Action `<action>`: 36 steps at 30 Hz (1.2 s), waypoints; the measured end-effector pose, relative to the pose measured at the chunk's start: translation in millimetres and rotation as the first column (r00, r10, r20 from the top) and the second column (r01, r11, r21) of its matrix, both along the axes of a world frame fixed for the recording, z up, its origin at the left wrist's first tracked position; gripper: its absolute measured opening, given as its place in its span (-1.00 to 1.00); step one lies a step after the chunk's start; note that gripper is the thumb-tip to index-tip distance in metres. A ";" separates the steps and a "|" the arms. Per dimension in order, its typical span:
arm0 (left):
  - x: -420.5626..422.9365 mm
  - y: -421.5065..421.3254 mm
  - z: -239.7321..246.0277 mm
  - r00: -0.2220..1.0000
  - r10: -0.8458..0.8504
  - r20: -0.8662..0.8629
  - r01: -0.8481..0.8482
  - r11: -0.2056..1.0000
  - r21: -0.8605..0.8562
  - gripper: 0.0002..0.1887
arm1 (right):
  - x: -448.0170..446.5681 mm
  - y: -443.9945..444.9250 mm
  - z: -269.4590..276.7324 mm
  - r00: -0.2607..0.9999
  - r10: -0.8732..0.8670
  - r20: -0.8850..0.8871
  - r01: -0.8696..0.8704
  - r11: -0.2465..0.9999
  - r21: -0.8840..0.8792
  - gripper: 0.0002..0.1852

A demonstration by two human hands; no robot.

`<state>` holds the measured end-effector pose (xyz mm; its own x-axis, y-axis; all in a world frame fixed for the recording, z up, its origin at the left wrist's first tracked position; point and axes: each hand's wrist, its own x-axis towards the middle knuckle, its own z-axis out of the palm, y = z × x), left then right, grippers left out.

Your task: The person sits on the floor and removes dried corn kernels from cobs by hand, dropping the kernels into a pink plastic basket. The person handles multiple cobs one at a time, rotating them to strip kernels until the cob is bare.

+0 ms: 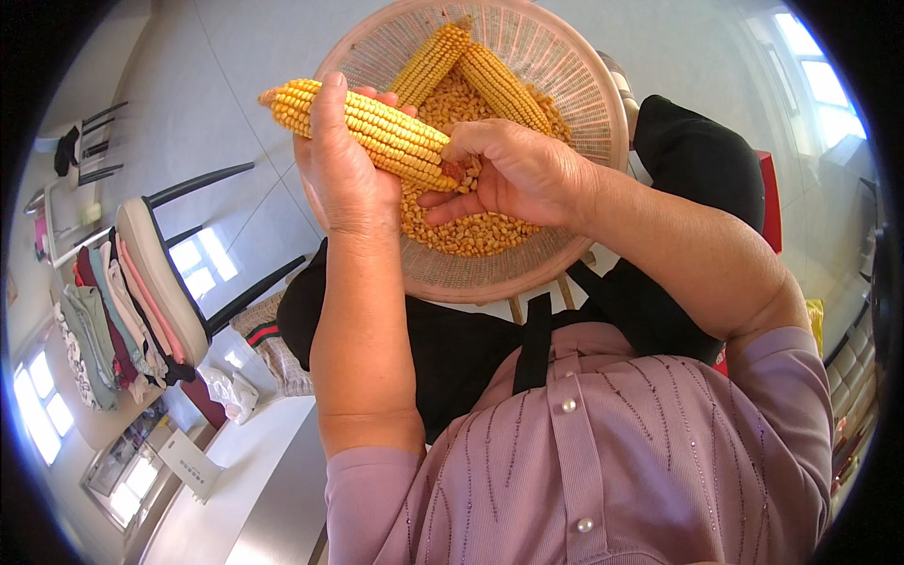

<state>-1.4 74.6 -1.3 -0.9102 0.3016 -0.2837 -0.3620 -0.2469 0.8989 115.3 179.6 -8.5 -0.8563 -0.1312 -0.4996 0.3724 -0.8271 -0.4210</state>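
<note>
My left hand [346, 155] is wrapped around a yellow corn cob [395, 134], thumb on top, holding it at a slant above a pink plastic basket [600, 92]. At the cob's lower right end, the thumb and bent forefinger of my right hand [519, 166] touch the kernels beside a small reddish patch of bare cob. The other right fingers are spread below that end. Loose corn kernels [473, 236] cover the basket's bottom. Two more full cobs lie on them, one leaning left [431, 63] and one leaning right [505, 88], their tips close together.
A chair [166, 275] with folded clothes [113, 318] over it stands at the left. Near the lower left are a white table [212, 508] with a white box [189, 462] and a plastic bag [229, 395]. Part of a red object [770, 201] shows behind my knee at the right.
</note>
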 end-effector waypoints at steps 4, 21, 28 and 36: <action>-0.6 1.3 -0.9 1.000 0.026 0.015 -0.026 1.000 0.005 -0.54 | -0.4 -1.2 -4.3 0.999 0.017 -0.048 -0.014 0.998 0.056 -0.62; 1.1 1.4 -1.2 1.000 0.030 0.006 -0.030 1.000 -0.006 -0.55 | 0.7 -3.0 -2.0 0.999 0.011 -0.038 -0.010 0.999 0.034 -0.71; 0.4 2.6 -3.2 0.999 0.039 0.016 -0.039 0.999 -0.009 -0.57 | 1.1 -4.6 -7.7 0.998 0.012 -0.066 -0.007 0.997 0.078 -0.58; 1.1 1.7 -3.2 0.999 0.038 0.007 -0.038 0.999 -0.027 -0.57 | 1.2 -5.5 -1.4 0.994 0.047 -0.100 -0.032 0.989 0.147 -0.49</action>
